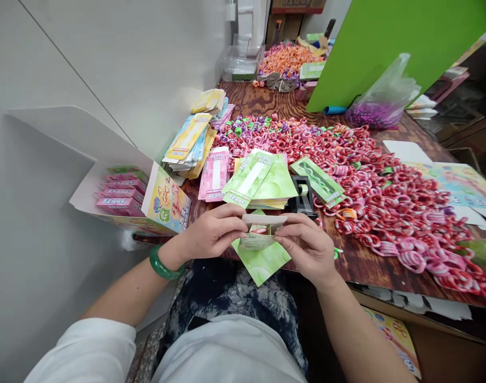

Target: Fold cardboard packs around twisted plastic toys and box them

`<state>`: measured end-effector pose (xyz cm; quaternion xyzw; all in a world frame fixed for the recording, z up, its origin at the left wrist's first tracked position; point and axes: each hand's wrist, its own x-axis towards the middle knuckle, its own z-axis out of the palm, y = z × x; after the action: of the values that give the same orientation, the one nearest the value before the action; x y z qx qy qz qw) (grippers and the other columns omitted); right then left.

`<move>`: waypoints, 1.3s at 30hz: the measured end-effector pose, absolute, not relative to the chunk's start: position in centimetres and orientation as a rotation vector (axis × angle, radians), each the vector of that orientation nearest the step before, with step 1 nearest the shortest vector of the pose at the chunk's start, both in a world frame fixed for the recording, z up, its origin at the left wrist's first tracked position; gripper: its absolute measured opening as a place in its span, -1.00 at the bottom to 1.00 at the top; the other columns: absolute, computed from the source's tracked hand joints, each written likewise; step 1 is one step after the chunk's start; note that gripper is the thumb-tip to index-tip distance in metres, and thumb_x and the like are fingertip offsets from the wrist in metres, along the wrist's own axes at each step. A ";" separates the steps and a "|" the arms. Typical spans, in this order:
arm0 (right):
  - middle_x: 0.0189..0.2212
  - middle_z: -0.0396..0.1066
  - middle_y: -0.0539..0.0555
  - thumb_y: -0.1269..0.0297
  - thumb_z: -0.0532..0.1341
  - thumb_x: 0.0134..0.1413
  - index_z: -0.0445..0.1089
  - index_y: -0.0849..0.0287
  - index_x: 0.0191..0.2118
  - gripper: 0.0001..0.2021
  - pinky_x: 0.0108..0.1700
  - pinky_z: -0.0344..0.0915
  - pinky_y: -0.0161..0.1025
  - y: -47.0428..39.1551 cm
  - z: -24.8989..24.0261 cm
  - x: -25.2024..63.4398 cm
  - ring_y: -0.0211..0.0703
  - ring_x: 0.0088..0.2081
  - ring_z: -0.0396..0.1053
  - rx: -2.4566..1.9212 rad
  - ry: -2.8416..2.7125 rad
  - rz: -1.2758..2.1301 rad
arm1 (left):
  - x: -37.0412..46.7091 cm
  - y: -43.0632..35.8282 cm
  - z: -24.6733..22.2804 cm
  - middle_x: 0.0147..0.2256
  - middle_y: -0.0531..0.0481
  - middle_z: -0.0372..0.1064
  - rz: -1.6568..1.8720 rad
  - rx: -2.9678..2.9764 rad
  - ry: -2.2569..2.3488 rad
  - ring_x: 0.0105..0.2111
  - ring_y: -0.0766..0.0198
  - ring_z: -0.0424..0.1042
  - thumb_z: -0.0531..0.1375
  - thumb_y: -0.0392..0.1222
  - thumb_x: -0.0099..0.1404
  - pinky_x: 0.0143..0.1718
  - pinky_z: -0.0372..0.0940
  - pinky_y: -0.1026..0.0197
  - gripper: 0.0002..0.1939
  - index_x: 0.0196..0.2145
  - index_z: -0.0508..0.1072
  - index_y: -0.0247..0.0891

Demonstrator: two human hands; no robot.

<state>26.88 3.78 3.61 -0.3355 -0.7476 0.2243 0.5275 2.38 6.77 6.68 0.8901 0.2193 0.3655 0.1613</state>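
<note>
Both hands hold a small open box (pixel 258 240) at the table's front edge, its top facing me. My left hand (pixel 221 231) pinches the box's left side, a green bangle on that wrist. My right hand (pixel 309 246) grips its right side, thumb and fingers at the rim. Something red and white shows inside the opening. A green printed card (pixel 262 268) lies beneath the box. Just beyond are a stack of green cards (pixel 274 183), pink flat boxes (pixel 214 175), a black tape dispenser (pixel 302 197) and a green windowed box (pixel 319 181) with a green twisted piece inside.
A large pile of red and pink coiled pieces (pixel 370 181) covers the table's middle and right. At left stands an open display carton (pixel 166 199) holding pink boxes. Stacked packaging (pixel 190 138) leans by the wall. A green panel (pixel 370 48) and plastic bag (pixel 382 103) stand behind.
</note>
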 end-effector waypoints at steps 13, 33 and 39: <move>-0.25 0.45 0.06 0.56 0.29 0.05 0.42 0.10 -0.29 -0.81 -0.18 0.41 -0.21 3.8 3.7 26.3 -0.15 -0.19 0.45 -0.838 -1.790 0.446 | 2.5 6.0 6.2 -0.19 -0.12 0.39 1.117 2.511 0.705 -0.14 0.27 0.44 0.18 -0.40 0.31 -0.13 0.39 0.26 -0.89 -0.21 0.43 -0.27; -0.28 0.54 0.12 0.37 0.33 0.09 0.47 0.12 -0.15 -0.82 -0.26 0.45 -0.20 2.6 6.4 26.9 -0.12 -0.28 0.50 -0.890 -1.966 0.587 | 3.7 3.7 8.6 -0.17 -0.11 0.39 0.886 2.402 0.869 -0.18 0.26 0.42 0.22 -0.25 0.31 -0.18 0.38 0.26 -0.74 -0.04 0.44 -0.29; -0.34 0.54 0.07 0.37 0.31 0.13 0.49 0.14 -0.20 -0.89 -0.31 0.43 -0.28 2.8 7.7 27.0 -0.19 -0.33 0.50 -0.896 -2.024 0.713 | 4.0 3.8 10.1 -0.26 -0.04 0.46 0.719 2.309 0.930 -0.30 0.31 0.45 0.22 -0.27 0.30 -0.27 0.33 0.28 -0.81 -0.12 0.53 -0.25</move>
<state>27.04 2.76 7.71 -0.3536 -0.7988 0.2814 0.3971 4.01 3.77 10.13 0.8577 0.3453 0.2670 0.2718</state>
